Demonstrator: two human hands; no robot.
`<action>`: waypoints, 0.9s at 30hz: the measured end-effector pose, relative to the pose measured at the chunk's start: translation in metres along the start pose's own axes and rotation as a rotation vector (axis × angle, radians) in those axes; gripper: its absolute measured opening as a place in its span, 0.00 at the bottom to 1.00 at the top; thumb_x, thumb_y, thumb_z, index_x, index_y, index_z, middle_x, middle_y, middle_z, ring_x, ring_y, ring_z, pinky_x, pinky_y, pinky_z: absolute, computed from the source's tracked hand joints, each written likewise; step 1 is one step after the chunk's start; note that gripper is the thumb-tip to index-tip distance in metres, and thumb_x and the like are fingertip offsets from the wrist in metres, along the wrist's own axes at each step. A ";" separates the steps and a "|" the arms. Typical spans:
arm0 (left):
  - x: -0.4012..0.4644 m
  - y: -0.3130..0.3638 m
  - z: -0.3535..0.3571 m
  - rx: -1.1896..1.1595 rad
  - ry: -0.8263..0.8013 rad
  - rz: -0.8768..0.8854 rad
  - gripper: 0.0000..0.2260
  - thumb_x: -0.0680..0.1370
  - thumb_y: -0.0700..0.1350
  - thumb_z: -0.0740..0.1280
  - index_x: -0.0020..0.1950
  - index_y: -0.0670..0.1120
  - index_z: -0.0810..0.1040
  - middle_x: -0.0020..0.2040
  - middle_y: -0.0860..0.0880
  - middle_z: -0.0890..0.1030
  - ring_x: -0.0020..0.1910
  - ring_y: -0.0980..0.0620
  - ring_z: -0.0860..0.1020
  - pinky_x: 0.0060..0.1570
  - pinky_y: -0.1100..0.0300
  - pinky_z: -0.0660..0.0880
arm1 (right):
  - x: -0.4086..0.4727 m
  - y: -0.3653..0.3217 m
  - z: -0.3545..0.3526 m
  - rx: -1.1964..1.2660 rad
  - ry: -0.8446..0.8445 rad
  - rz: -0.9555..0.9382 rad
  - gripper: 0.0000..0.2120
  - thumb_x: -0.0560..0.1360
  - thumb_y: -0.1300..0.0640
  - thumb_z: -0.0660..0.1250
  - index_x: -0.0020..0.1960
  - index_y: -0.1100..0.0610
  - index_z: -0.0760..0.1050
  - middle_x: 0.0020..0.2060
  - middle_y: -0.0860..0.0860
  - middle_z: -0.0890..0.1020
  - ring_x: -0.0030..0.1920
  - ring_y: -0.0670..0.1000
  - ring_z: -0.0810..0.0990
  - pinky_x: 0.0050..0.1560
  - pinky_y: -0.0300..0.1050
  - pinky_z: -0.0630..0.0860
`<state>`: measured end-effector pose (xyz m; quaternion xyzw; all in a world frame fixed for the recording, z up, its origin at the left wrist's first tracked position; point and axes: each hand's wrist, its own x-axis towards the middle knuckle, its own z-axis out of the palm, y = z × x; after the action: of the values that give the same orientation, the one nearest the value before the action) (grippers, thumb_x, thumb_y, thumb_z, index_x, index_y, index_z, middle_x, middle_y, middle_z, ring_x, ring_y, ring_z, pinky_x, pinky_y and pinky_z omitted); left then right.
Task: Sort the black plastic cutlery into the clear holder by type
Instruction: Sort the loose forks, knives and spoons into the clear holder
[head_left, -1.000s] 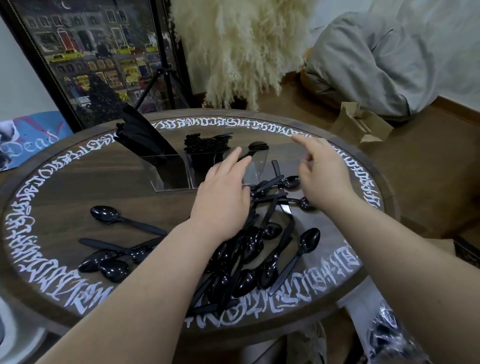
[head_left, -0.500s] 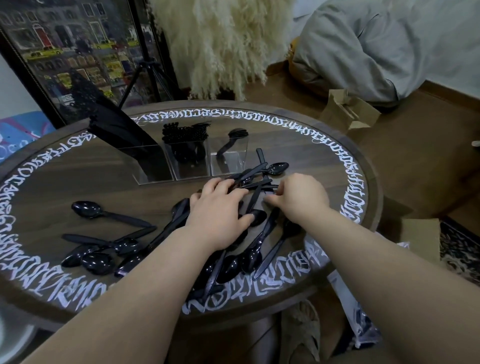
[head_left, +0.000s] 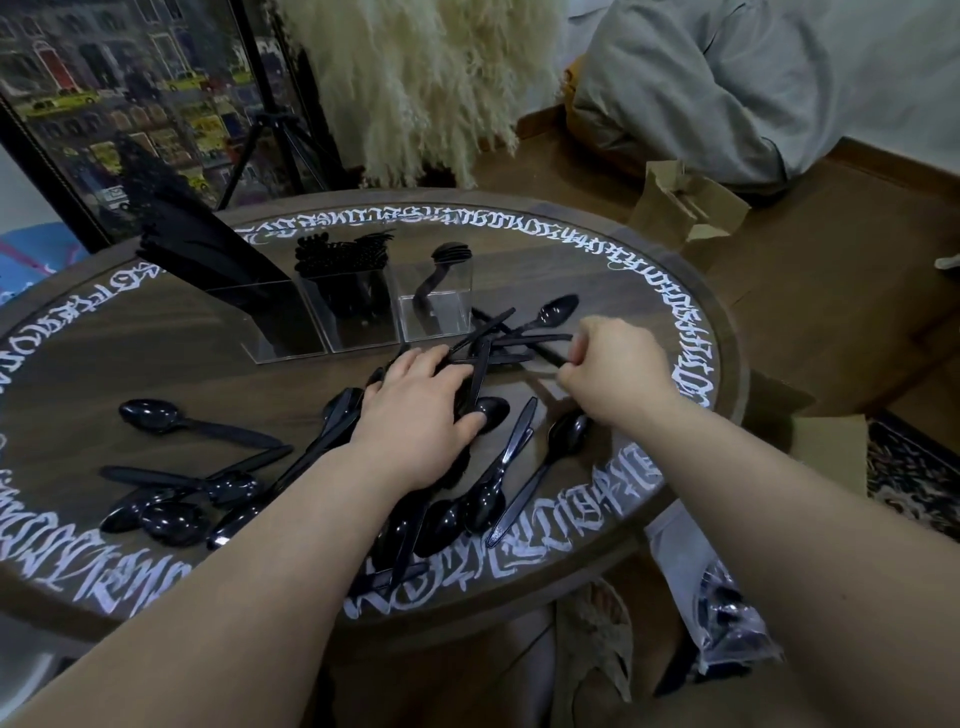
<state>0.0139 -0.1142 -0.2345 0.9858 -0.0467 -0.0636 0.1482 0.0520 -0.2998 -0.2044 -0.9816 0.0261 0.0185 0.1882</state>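
Observation:
A clear three-compartment holder (head_left: 358, 332) stands at the back of the round table (head_left: 727, 364). Knives lean in its left compartment, forks fill the middle, and a few spoons (head_left: 441, 270) stand in the right one. Black plastic spoons lie scattered in front: a pile (head_left: 467, 499) at the table's middle and a smaller group (head_left: 171, 499) at the left. My left hand (head_left: 415, 415) rests flat on the middle pile, fingers spread. My right hand (head_left: 613, 374) pinches the handle of a black utensil (head_left: 540, 351) just right of the holder.
A framed city picture (head_left: 114, 104) and a tripod (head_left: 270, 150) stand behind the table, beside pale pampas grass (head_left: 415, 78). An open cardboard box (head_left: 685, 202) and grey fabric (head_left: 753, 78) lie on the floor to the right. A plastic bag (head_left: 727, 618) hangs below the table's right edge.
My right hand came down from above the table onto the pile, then moved right and closed on a utensil handle. My left hand settled lower onto the spoons.

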 end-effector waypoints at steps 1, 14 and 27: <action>0.000 -0.001 -0.001 -0.012 0.019 0.007 0.25 0.78 0.58 0.62 0.74 0.55 0.63 0.77 0.52 0.56 0.77 0.49 0.50 0.72 0.41 0.57 | -0.003 0.001 -0.005 0.019 0.044 -0.046 0.03 0.73 0.58 0.65 0.47 0.56 0.74 0.40 0.51 0.78 0.42 0.54 0.73 0.40 0.44 0.67; -0.028 0.006 -0.044 -0.384 0.446 0.198 0.18 0.74 0.42 0.71 0.64 0.49 0.77 0.54 0.60 0.77 0.42 0.68 0.75 0.49 0.76 0.67 | -0.039 -0.046 -0.028 0.384 0.234 -0.613 0.08 0.71 0.63 0.71 0.49 0.54 0.80 0.39 0.47 0.78 0.39 0.45 0.75 0.46 0.42 0.74; -0.087 -0.068 -0.119 -0.697 0.830 -0.030 0.06 0.78 0.41 0.65 0.45 0.52 0.77 0.40 0.54 0.82 0.40 0.58 0.82 0.50 0.51 0.78 | -0.065 -0.130 -0.020 0.432 0.104 -0.681 0.08 0.75 0.60 0.68 0.53 0.55 0.80 0.34 0.38 0.73 0.36 0.42 0.73 0.48 0.38 0.72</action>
<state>-0.0504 -0.0058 -0.1322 0.8210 0.0539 0.3174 0.4715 -0.0047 -0.1836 -0.1352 -0.8716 -0.2879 -0.1007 0.3837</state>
